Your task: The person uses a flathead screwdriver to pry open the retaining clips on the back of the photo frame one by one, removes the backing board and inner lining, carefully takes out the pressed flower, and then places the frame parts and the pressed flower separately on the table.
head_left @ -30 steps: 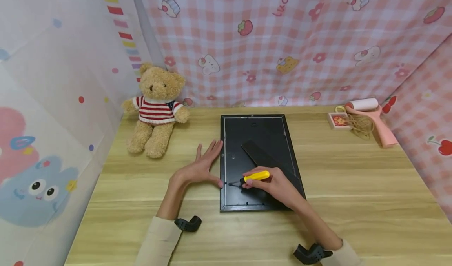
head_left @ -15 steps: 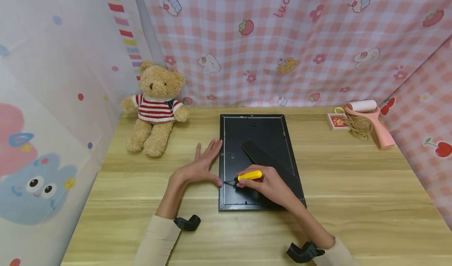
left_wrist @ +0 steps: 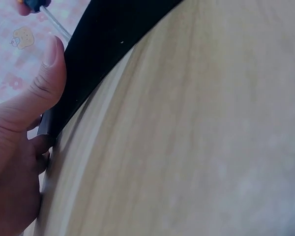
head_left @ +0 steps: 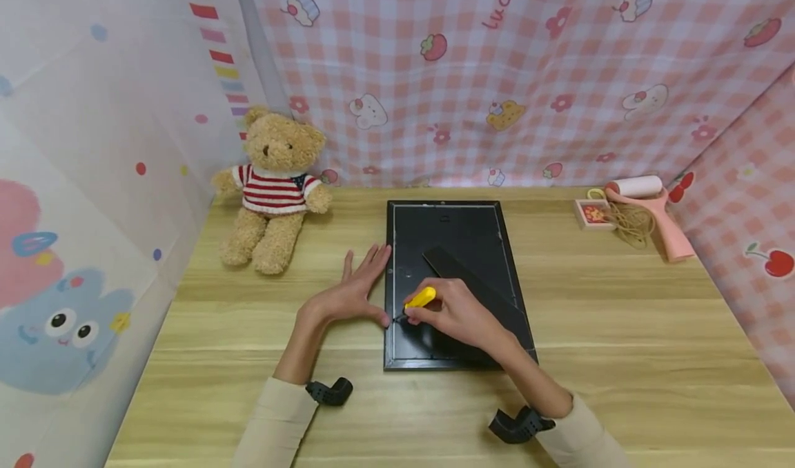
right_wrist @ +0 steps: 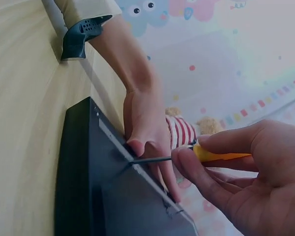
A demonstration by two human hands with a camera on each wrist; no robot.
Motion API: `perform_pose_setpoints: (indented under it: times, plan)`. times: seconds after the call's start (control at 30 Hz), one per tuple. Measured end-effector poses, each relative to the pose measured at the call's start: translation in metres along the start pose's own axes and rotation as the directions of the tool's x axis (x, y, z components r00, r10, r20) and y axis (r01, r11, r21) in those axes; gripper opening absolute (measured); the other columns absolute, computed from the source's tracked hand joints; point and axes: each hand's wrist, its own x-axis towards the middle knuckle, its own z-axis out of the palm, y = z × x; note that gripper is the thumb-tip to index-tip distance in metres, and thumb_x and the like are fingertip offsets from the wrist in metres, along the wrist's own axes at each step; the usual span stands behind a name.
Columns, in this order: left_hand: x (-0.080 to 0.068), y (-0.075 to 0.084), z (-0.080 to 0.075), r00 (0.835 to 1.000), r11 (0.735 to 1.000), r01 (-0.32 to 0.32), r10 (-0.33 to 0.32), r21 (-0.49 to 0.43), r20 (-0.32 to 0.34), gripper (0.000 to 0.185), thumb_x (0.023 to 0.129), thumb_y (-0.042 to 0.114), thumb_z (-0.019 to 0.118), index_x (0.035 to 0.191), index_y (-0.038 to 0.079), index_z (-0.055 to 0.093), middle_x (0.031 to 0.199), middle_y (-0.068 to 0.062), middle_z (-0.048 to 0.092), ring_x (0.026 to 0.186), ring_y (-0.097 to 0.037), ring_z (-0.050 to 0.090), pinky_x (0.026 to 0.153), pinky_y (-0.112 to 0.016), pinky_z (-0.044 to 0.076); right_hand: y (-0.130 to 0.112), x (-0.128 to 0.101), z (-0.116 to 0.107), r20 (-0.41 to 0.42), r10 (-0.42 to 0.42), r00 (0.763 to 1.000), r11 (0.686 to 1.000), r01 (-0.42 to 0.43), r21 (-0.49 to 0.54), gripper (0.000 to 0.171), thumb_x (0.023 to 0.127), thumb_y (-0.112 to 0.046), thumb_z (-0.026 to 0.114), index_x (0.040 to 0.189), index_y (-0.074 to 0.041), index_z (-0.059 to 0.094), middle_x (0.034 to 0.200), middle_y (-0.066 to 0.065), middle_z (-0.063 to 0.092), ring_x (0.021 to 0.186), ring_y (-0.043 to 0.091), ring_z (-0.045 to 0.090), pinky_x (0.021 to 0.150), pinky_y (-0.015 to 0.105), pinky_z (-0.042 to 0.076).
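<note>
A black picture frame lies back side up on the table, its stand leg slanting across the backing. My left hand rests against the frame's left edge, thumb and fingers spread. In my right hand, thumb and fingertips pinch a screwdriver by its yellow handle. In the right wrist view, the thin metal shaft reaches the seam between rim and backing, close to the left thumb. The left wrist view shows that thumb along the frame's side.
A teddy bear in a striped sweater sits at the back left. At the back right are a pink lint roller, a bundle of twine and a small box. Patterned cloth hangs behind the wooden table.
My right hand has moved left with the screwdriver, bringing its tip to the frame's left rim and tilting the handle more upright. My left hand stays in place.
</note>
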Motion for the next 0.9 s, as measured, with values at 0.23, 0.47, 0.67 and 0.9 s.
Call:
perform_pose_setpoints:
  times: [0.23,0.47,0.67,0.9]
  plan:
    - [0.003,0.004,-0.001,1.000,1.000,0.015,-0.015,0.010,0.014,0.164,0.059,0.099,0.066,0.177,0.013,-0.007,0.185,-0.013,-0.010,0.171,-0.030,-0.017,0.126,-0.055,-0.033,-0.015,0.011,-0.001,0.055,-0.051,0.997,0.984,0.059,-0.168,0.012,0.099,-0.005,0.079,0.104,0.006,0.078,0.089,0.008,0.075,0.073,0.009,0.074,0.069,0.017,0.060]
    - [0.005,0.004,0.000,1.000,1.000,0.006,-0.006,0.012,0.009,0.165,0.058,0.099,0.067,0.176,0.012,-0.008,0.184,-0.014,-0.011,0.171,-0.031,-0.018,0.126,-0.056,-0.033,-0.028,0.018,0.001,0.105,-0.036,0.994,0.964,0.062,-0.259,0.007,0.099,-0.006,0.079,0.098,0.001,0.077,0.087,0.004,0.069,0.074,0.001,0.065,0.069,0.015,0.057]
    - [0.006,-0.001,0.002,1.000,1.000,0.003,-0.003,0.005,0.005,0.160,0.063,0.092,0.075,0.177,0.015,-0.007,0.185,-0.012,-0.011,0.171,-0.029,-0.017,0.126,-0.056,-0.033,-0.022,0.015,-0.011,0.103,-0.083,0.991,0.965,0.106,-0.239,0.011,0.102,-0.011,0.079,0.104,0.000,0.078,0.086,0.003,0.074,0.071,0.004,0.069,0.068,0.019,0.060]
    - [-0.001,-0.002,0.004,0.999,0.999,0.034,-0.035,0.029,0.025,0.144,0.078,0.068,0.089,0.178,0.012,0.002,0.185,-0.016,-0.004,0.172,-0.031,-0.010,0.134,-0.056,-0.019,-0.001,0.007,-0.070,-0.189,-0.252,0.949,0.948,0.202,-0.248,0.021,0.103,0.000,0.072,0.124,0.003,0.072,0.130,0.016,0.074,0.113,0.031,0.073,0.101,0.047,0.060]
